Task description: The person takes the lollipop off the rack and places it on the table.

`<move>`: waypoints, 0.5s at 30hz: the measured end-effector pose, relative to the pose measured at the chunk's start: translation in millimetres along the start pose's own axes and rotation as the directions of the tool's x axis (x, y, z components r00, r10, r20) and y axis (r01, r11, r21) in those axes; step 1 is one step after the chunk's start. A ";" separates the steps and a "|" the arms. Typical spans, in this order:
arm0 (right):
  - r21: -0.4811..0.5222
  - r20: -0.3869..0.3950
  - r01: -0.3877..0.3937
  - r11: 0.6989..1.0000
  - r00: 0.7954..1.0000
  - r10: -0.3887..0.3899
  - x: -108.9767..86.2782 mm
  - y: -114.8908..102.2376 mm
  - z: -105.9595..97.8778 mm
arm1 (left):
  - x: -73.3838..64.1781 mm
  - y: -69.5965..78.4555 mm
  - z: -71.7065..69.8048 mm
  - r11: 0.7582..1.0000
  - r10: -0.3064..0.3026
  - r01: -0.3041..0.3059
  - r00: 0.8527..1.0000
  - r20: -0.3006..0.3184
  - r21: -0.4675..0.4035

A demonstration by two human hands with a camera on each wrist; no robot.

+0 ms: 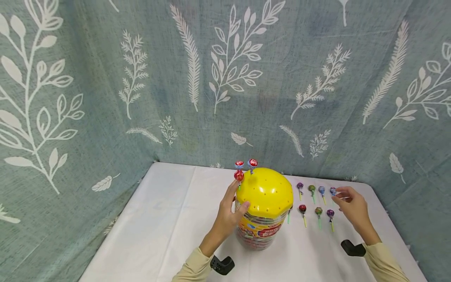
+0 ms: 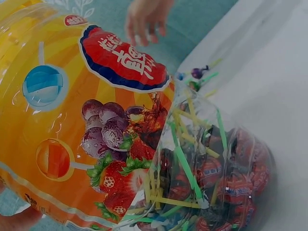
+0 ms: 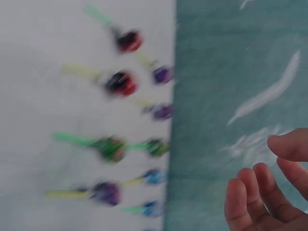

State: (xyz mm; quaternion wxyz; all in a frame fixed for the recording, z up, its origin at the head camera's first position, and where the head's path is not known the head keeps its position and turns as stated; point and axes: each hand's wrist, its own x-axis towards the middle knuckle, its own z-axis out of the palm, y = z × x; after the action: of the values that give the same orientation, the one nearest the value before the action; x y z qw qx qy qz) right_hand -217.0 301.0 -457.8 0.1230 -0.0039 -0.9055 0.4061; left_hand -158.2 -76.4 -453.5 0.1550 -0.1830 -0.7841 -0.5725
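Observation:
A clear plastic jar (image 1: 258, 231) of wrapped lollipops stands on the table, topped by a yellow lid (image 1: 269, 192) with small holes. Three red-wrapped lollipops (image 1: 252, 163) stand upright at the lid's left and back. My left hand (image 1: 227, 215) holds the jar at the lid's left rim, thumb on the front edge. My right hand (image 1: 352, 207) hovers at the right end of the back row, fingers loosely bent, near a blue lollipop (image 1: 332, 190). Its thumb and fingertips (image 3: 236, 192) show nothing between them. In the left wrist view the jar's fruit label (image 2: 115, 139) hides most of my left hand.
Two rows of lollipops lie right of the jar, among them a green one (image 1: 318, 211) and a purple one (image 1: 330, 213). A white cloth (image 1: 169, 219) covers the table. Behind it hangs a grey-green curtain (image 1: 211, 129) with white leaf prints.

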 end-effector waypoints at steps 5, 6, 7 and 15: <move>0.030 -0.015 0.067 0.997 0.998 -0.067 -3.0 -36.9 -2.7 | -0.2 0.6 0.0 1.000 -0.005 0.005 1.000 -0.004 0.006; 0.035 -0.019 0.086 0.996 0.996 -0.085 -3.1 -42.5 -2.8 | -0.3 0.8 0.1 1.000 -0.008 0.008 1.000 -0.004 0.009; 0.044 -0.020 0.104 0.994 0.994 -0.104 -3.5 -48.0 -3.0 | -0.5 1.0 0.2 1.000 -0.010 0.010 1.000 -0.005 0.010; 0.155 -0.027 0.242 0.958 0.970 -0.241 -6.1 -96.2 -8.2 | -0.6 1.0 0.0 1.000 -0.015 0.015 1.000 -0.014 -0.001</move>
State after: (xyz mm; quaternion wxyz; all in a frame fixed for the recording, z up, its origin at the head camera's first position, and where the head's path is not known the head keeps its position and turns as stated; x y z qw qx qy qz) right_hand -200.3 241.9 -383.1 0.1751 0.1147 -0.8638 0.4583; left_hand -157.2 -76.1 -453.0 0.1560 -0.1731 -0.7841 -0.5753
